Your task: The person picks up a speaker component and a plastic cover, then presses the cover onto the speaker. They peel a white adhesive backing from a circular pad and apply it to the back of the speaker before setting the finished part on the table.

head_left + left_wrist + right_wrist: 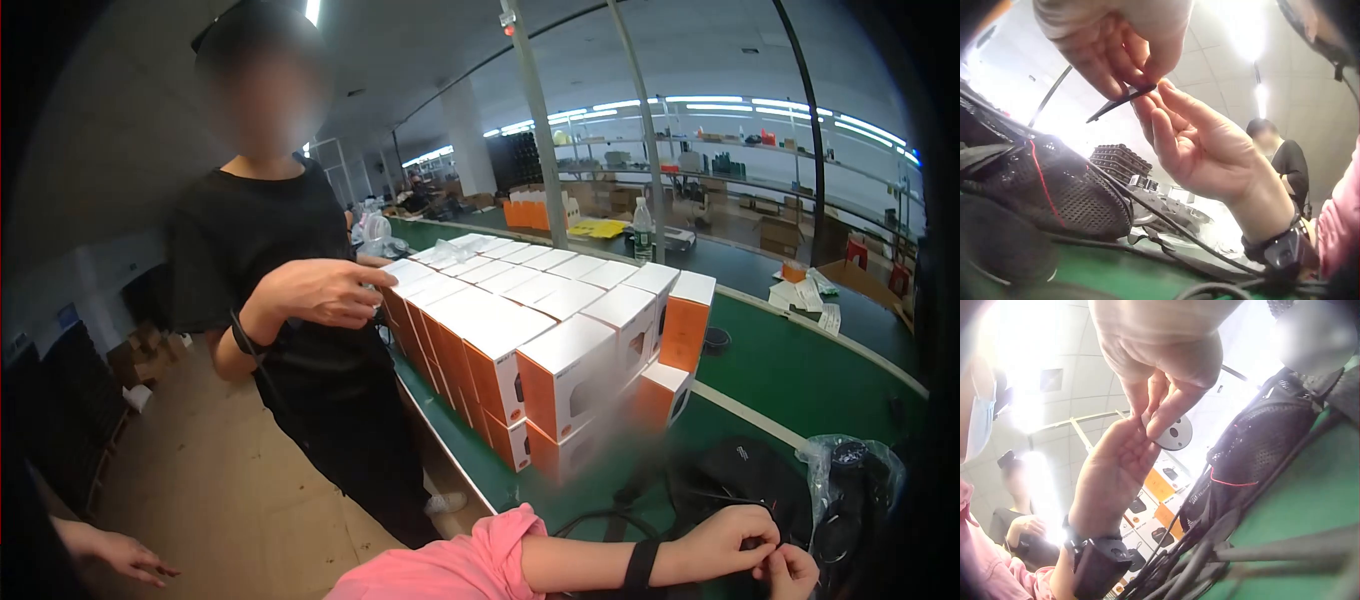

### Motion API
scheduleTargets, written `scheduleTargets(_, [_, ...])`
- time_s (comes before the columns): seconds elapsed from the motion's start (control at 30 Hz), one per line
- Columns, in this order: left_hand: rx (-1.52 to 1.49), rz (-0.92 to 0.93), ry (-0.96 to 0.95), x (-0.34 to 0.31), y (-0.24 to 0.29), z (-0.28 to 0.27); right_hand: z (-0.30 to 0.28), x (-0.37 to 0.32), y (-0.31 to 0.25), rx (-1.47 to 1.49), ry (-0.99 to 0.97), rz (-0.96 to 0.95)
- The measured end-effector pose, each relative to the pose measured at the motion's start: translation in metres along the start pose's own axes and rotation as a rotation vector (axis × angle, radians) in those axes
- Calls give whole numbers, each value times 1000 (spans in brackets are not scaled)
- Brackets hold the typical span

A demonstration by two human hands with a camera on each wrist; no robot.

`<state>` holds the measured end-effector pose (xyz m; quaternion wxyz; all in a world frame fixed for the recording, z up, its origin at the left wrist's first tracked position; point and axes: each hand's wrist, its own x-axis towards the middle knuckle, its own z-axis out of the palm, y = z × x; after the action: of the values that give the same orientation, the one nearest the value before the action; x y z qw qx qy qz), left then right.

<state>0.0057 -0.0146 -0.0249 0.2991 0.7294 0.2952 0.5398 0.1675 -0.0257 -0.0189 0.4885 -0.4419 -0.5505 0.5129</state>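
In the head view my left hand (728, 540) and right hand (793, 572) meet low at the right, above black gear. Between their fingertips is a thin round disc (1179, 435), with a grey face and dark holes. Edge-on in the left wrist view, the disc (1110, 109) looks like a flat dark plate. The left hand (1116, 44) pinches it from above there, and the right hand (1210, 147) holds its near edge between thumb and fingers. A black mesh bag (1079, 197) with a red thread lies just beside the hands.
Stacked white-and-orange boxes (570, 365) stand on the green table (780, 350). A person in black (300, 260) stands at their left, a hand over the boxes. Another hand (120, 553) shows at lower left. Black cables (1210, 556) and a clear plastic bag (870, 460) lie nearby.
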Motion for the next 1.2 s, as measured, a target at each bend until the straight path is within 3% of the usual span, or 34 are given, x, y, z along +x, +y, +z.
scheduleTargets(0.33, [-35,25,22,-5,-7,1,3,-3,-2,-5,3,42])
scheduleTargets(0.43, [92,116,49,-6,-11,3,1,-3,2,-5,1,7])
scheduleTargets(0.67, [126,55,1,-9,-8,-1,2,-4,4,-29,17,-15])
scheduleTargets(1.2, [182,196,58,-12,-8,8,0,-7,13,-128,64,-136])
